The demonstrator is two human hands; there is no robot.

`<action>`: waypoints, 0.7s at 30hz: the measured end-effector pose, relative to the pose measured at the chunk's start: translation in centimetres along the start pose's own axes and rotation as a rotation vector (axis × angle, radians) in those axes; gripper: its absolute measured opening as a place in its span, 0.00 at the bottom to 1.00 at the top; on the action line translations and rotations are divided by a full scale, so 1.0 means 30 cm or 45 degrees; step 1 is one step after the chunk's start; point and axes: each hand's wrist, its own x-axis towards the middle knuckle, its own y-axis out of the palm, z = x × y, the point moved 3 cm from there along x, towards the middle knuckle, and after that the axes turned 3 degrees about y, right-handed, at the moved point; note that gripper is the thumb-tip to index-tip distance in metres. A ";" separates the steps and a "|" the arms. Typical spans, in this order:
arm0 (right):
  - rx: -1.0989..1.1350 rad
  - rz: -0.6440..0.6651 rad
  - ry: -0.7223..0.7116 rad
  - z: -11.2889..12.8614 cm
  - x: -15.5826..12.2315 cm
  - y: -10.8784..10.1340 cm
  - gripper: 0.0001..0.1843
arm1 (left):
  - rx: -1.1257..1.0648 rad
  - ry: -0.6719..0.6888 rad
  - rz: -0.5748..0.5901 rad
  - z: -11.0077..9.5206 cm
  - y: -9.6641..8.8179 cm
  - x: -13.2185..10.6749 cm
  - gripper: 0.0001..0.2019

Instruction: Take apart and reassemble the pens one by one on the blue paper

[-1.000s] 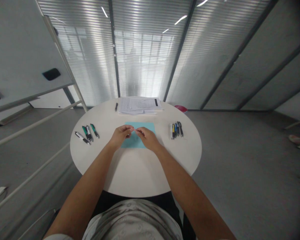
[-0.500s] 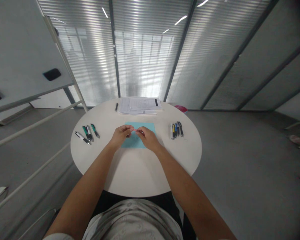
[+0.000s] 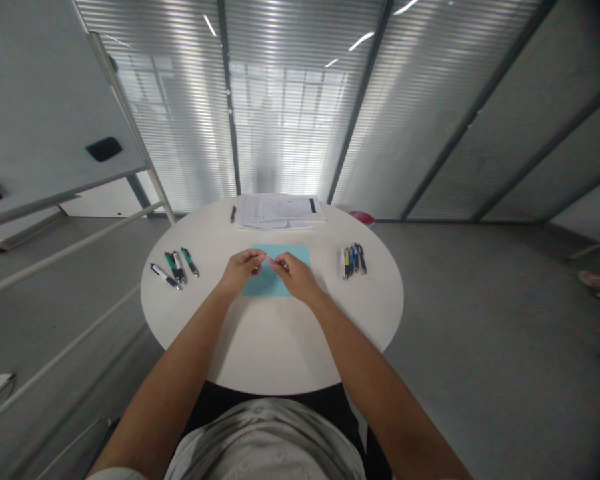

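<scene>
My left hand (image 3: 240,270) and my right hand (image 3: 293,277) hover at the middle of a round white table (image 3: 275,347), above a light blue sheet of paper (image 3: 263,283). The fingertips of both hands pinch toward each other. Between them is a small pale strip (image 3: 270,260), too thin to identify. The hands partly hide the sheet. A group of several pens (image 3: 175,268) lies to the left of my left hand, and several more pens (image 3: 353,260) lie to the right of my right hand.
A stack of printed papers (image 3: 277,211) and a single dark pen (image 3: 233,214) lie at the table's far edge. A red bowl (image 3: 362,217) sits just beyond it. A whiteboard (image 3: 55,87) stands at the left, and a glass wall with blinds (image 3: 280,100) stands behind.
</scene>
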 end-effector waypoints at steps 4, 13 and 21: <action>-0.020 0.081 -0.063 0.010 -0.004 0.004 0.17 | 0.017 -0.005 -0.005 0.000 -0.001 0.000 0.15; -0.017 -0.009 0.011 -0.015 0.001 0.004 0.12 | -0.057 -0.012 -0.037 0.000 -0.009 0.002 0.15; -0.009 0.095 -0.013 0.000 -0.005 0.006 0.14 | -0.046 -0.005 -0.028 0.001 -0.009 0.004 0.15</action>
